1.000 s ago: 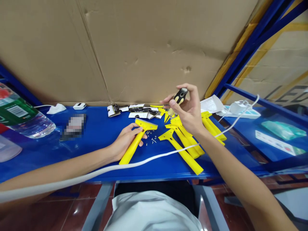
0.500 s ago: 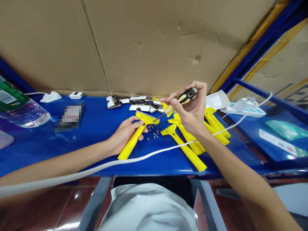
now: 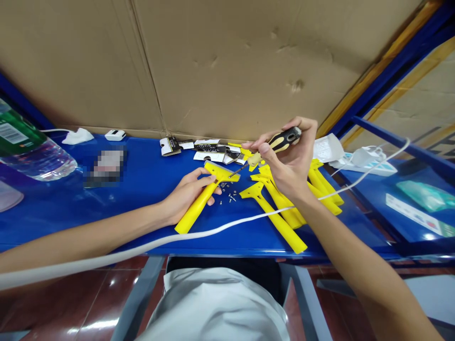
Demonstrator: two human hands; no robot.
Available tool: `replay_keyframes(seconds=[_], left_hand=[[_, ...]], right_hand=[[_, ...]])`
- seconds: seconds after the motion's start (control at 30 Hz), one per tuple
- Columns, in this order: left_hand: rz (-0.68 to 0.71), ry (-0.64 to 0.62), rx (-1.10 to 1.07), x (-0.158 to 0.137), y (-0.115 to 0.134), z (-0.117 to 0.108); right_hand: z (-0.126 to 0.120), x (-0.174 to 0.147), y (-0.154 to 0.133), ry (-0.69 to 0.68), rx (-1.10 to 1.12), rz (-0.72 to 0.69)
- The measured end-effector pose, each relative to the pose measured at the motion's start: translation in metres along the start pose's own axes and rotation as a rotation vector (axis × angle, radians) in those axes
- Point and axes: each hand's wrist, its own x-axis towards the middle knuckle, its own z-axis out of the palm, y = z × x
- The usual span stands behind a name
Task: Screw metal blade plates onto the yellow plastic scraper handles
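Note:
My left hand (image 3: 192, 192) is closed round the neck of a yellow scraper (image 3: 195, 210), its wide head tilted up and away from me. In my right hand (image 3: 295, 161) is a screwdriver (image 3: 279, 143) with a black and cream handle, held at a slant. The screwdriver's tip meets the right side of the scraper head, at a screw spot. Small screws and nuts (image 3: 232, 196) lie loose on the blue table just beyond my left fingers. Several more yellow scrapers (image 3: 280, 222) lie under and beside my right hand, partly hidden by it.
Black and white card packets (image 3: 209, 150) lie along the cardboard wall (image 3: 227, 71). A white cable (image 3: 245, 220) crosses in front of both forearms. At left are a large bottle (image 3: 35, 151) and a pixelated item (image 3: 106, 166). A power strip (image 3: 366, 163) sits at right on the blue table (image 3: 142, 213).
The whole view has shifted slightly. My right hand and the screwdriver handle have moved a little to the right, while the tip stays at the scraper head. The left hand's grip is unchanged.

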Motion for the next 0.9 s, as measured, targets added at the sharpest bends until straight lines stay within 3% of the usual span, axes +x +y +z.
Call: replay_keyframes(seconds=[0.37, 0.5, 0.9], left_hand=[[0.021, -0.002, -0.02, 0.001, -0.001, -0.002], [0.033, 0.029, -0.046, 0.002, -0.001, -0.001], [0.034, -0.022, -0.059, -0.001, -0.001, 0.0]], right_hand=[[-0.008, 0.0, 0.001, -0.073, -0.061, -0.081], [-0.015, 0.002, 0.0, -0.122, -0.127, -0.051], [-0.021, 0.006, -0.009, -0.255, 0.041, 0.043]])
